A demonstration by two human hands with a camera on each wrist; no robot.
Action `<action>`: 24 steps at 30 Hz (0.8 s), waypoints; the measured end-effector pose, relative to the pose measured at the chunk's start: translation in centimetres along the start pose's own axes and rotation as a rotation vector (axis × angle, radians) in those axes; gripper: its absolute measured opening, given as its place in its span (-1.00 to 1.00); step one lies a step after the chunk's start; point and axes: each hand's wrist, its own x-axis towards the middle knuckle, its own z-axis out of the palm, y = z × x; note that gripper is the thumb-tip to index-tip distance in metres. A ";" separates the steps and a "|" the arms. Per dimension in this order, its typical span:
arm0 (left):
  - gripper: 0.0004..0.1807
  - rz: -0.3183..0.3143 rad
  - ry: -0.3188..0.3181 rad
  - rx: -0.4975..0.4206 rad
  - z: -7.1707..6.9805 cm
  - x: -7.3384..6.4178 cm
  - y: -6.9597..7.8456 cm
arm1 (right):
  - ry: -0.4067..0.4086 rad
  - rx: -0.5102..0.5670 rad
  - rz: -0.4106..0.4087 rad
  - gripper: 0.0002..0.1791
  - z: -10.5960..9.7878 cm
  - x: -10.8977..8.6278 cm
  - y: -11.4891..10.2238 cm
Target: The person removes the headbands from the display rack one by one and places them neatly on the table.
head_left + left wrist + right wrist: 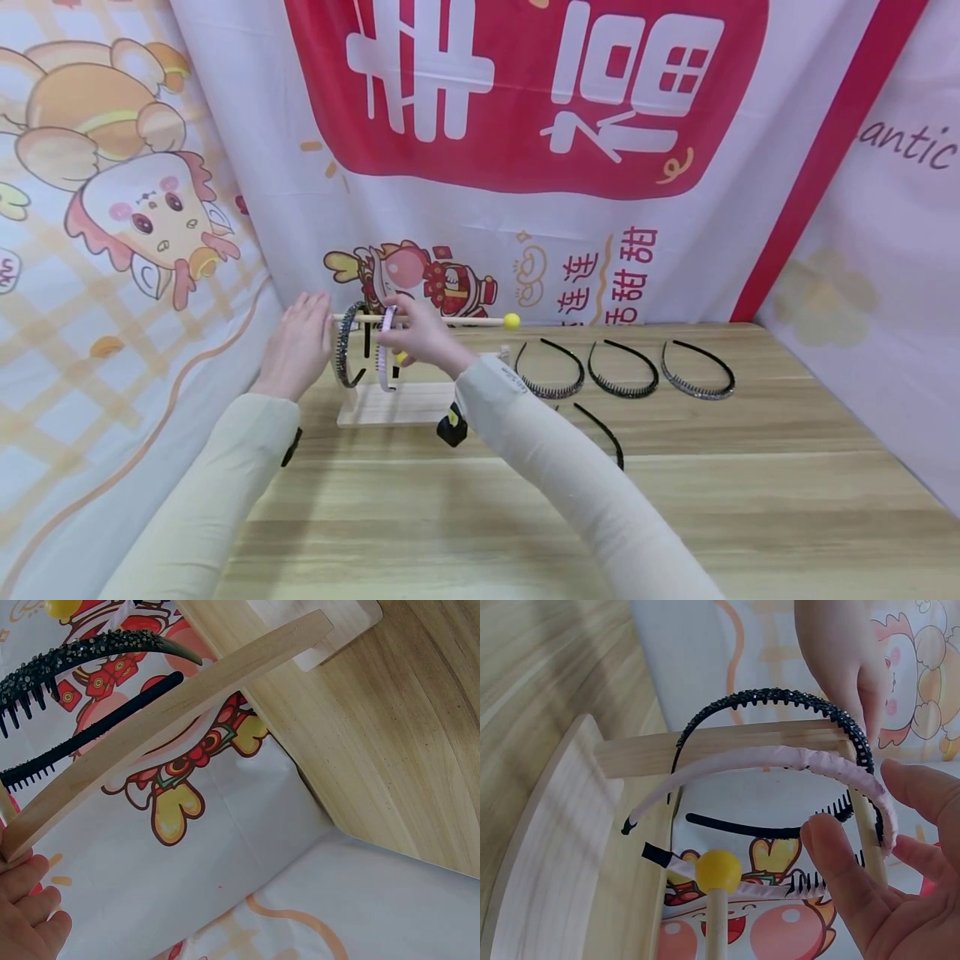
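Observation:
A wooden headband stand (405, 408) has an upper rod with a yellow ball (512, 321) at its right end. Around that rod hangs a black glittery toothed headband (342, 350), close to the left post. My right hand (423, 333) pinches a pink headband (384, 350) on the rod, to the right of the black one. The thumb and fingers lie on either side of its band (772, 759). With fingers extended, my left hand (296, 346) rests against the top of the left post (172, 712).
Several dark toothed headbands lie to the right, among them one (551, 371), another (624, 371) and a silvery one (699, 371). A further black headband (603, 429) is partly behind the right sleeve. A lower rod ends in a yellow ball (718, 871). Printed cloth (525, 208) stands behind.

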 end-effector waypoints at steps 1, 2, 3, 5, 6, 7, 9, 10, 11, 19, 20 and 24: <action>-0.51 0.000 0.000 0.001 0.0 0.0 0.0 | 0.000 -0.009 0.002 -0.34 0.1 0.0 0.0; -0.51 0.001 0.001 0.000 0.0 -0.1 0.0 | 0.001 -0.017 0.005 -0.34 0.2 0.0 0.1; -0.51 0.001 0.000 0.000 0.0 -0.1 0.0 | 0.003 -0.019 0.006 -0.35 0.2 -0.1 0.1; -0.51 0.001 0.000 -0.001 0.0 -0.1 0.0 | 0.006 -0.018 0.013 -0.38 0.3 -0.1 0.1; -0.51 0.000 0.000 0.000 0.0 -0.1 0.0 | 0.009 -0.016 0.013 -0.39 0.3 -0.1 0.2; -0.51 0.000 0.000 0.000 0.0 -0.1 0.0 | 0.011 -0.010 0.012 -0.39 0.2 0.0 0.2; -0.51 0.002 0.002 0.001 0.0 -0.1 0.0 | 0.015 0.011 0.010 -0.41 0.2 0.0 0.2; -0.52 0.003 0.004 0.001 0.0 -0.1 0.0 | 0.017 0.019 0.008 -0.41 0.1 0.0 0.3; -0.51 0.005 0.004 0.001 -0.1 -0.1 0.0 | 0.020 0.027 0.009 -0.42 0.1 0.0 0.3; -0.52 0.005 0.020 0.002 0.0 -0.2 0.0 | 0.048 -0.015 -0.012 -0.48 -0.5 -0.6 0.4; -0.52 0.006 0.022 0.001 0.0 -0.2 0.1 | 0.050 -0.013 -0.012 -0.48 -0.7 -0.7 0.4; -0.52 0.012 0.029 -0.003 0.0 -0.2 0.0 | 0.057 0.013 -0.014 -0.48 -1.3 -1.0 0.2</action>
